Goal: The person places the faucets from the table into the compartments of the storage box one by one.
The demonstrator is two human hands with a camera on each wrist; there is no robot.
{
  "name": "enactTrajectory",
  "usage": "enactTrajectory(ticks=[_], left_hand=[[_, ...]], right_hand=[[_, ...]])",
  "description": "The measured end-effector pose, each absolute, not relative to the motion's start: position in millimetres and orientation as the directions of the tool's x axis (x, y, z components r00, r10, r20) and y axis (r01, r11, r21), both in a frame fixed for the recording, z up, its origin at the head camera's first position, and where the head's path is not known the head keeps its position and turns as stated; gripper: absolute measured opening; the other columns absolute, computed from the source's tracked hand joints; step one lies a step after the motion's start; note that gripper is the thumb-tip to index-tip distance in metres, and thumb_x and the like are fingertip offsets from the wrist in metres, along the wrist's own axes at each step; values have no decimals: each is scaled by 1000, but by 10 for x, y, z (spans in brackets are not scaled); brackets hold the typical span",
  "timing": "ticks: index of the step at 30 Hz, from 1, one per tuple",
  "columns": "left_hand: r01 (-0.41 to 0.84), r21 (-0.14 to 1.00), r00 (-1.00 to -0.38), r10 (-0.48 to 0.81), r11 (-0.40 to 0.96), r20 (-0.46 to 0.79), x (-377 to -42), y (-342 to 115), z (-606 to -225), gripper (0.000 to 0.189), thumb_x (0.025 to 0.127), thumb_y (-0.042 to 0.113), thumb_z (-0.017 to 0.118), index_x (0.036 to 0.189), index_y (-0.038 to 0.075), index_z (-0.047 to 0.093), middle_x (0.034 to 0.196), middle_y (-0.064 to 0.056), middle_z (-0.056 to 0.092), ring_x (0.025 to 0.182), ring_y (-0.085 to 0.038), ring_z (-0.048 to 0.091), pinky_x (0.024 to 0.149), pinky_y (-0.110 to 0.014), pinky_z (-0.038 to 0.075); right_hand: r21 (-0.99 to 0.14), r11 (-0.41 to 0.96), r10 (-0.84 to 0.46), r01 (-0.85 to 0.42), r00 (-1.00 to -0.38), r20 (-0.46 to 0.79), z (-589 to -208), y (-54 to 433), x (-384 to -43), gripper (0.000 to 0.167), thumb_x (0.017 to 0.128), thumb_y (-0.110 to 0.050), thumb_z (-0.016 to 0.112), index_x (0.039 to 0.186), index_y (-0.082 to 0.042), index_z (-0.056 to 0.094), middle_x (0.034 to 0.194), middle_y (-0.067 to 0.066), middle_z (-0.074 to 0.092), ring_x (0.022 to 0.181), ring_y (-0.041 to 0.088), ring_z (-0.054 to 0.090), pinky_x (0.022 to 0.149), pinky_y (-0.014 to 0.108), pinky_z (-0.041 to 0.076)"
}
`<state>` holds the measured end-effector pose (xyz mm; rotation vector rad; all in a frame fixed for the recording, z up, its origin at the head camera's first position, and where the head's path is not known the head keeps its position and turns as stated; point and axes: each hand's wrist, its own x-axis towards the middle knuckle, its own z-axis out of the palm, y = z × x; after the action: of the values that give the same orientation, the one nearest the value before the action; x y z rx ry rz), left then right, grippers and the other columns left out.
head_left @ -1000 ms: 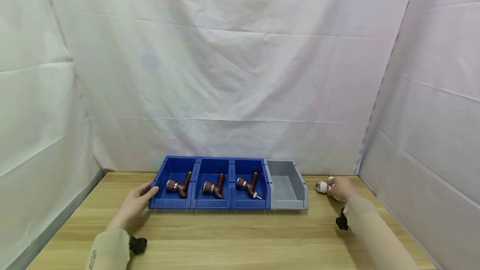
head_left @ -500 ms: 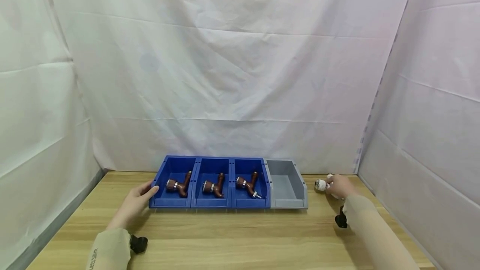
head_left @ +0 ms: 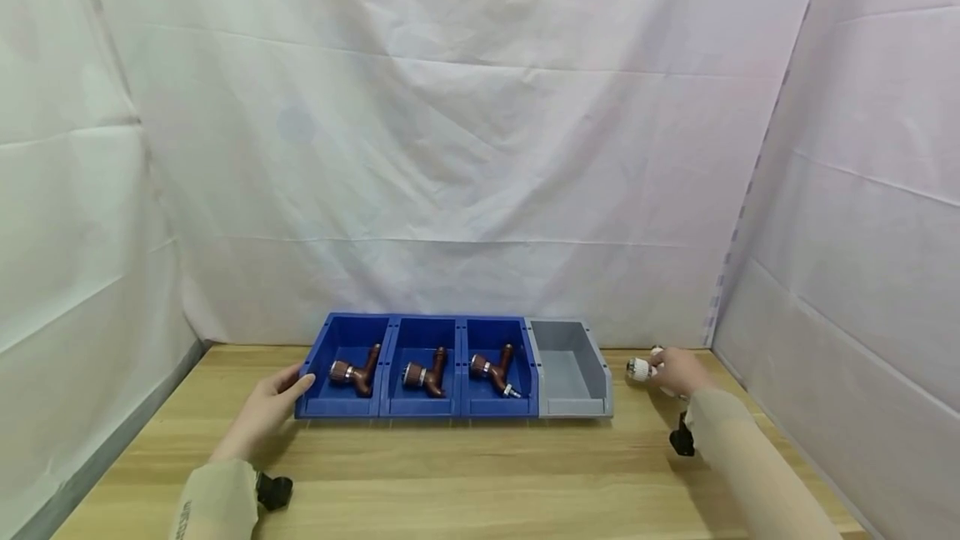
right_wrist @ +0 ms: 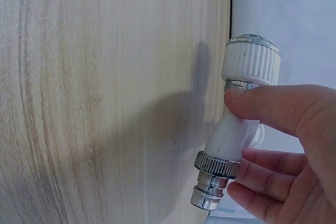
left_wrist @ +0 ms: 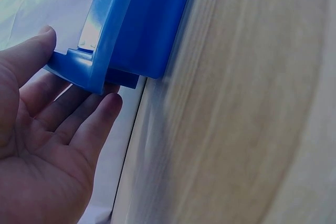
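My right hand (head_left: pixel 681 372) holds a white tap (right_wrist: pixel 231 124) with a ribbed knob and a metal nozzle, right of the bins. In the right wrist view the thumb lies across its neck and the fingers are behind it. At the other end of the row, my left hand (head_left: pixel 266 407) grips the outer front corner of the leftmost blue bin (left_wrist: pixel 100 72), thumb on one side of the wall and fingers on the other. A brown tap lies in each blue bin: a left one (head_left: pixel 355 373), a middle one (head_left: pixel 425 374) and a right one (head_left: pixel 492 373).
A middle blue bin (head_left: pixel 420 408), a right blue bin (head_left: pixel 498 408) and a grey bin (head_left: pixel 572 361) continue the row on the wooden table (head_left: pixel 465 473). Nothing shows inside the grey bin. A white cloth (head_left: pixel 480 148) hangs close behind the bins, with more cloth at both sides.
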<state>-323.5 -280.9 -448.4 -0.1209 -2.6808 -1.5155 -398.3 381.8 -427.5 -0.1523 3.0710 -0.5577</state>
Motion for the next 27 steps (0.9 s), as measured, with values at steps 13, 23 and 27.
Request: enactTrajectory(ticks=[13,23,27], left_hand=[[113,856,-993,45,505,105,-3244,-2814,-4493,64,103,38,46,144,-10,36,142,-30,42,130,-42,41,105,-54,34],[98,851,-995,38,516,91,-3245,-2819,-4491,68,102,41,47,144,-11,34,142,-32,40,130,-45,40,104,-56,35],[92,848,-996,38,521,85,-3242,-2820,-4496,69,102,42,47,144,-11,35,142,-32,41,130,-45,41,104,-57,35]], right_hand=[[-376,921,-110,-103,-994,1,-4188,3806,-3922,31,80,-8,73,106,10,68,107,29,64,88,37,64,69,45,54],[-368,923,-122,-118,-992,11,-4171,3849,-3932,30,79,-6,74,105,9,69,104,27,66,86,34,64,70,45,54],[-381,918,-121,-113,-993,2,-4169,3847,-3908,30,80,-7,73,106,8,69,104,26,66,80,28,64,65,42,54]])
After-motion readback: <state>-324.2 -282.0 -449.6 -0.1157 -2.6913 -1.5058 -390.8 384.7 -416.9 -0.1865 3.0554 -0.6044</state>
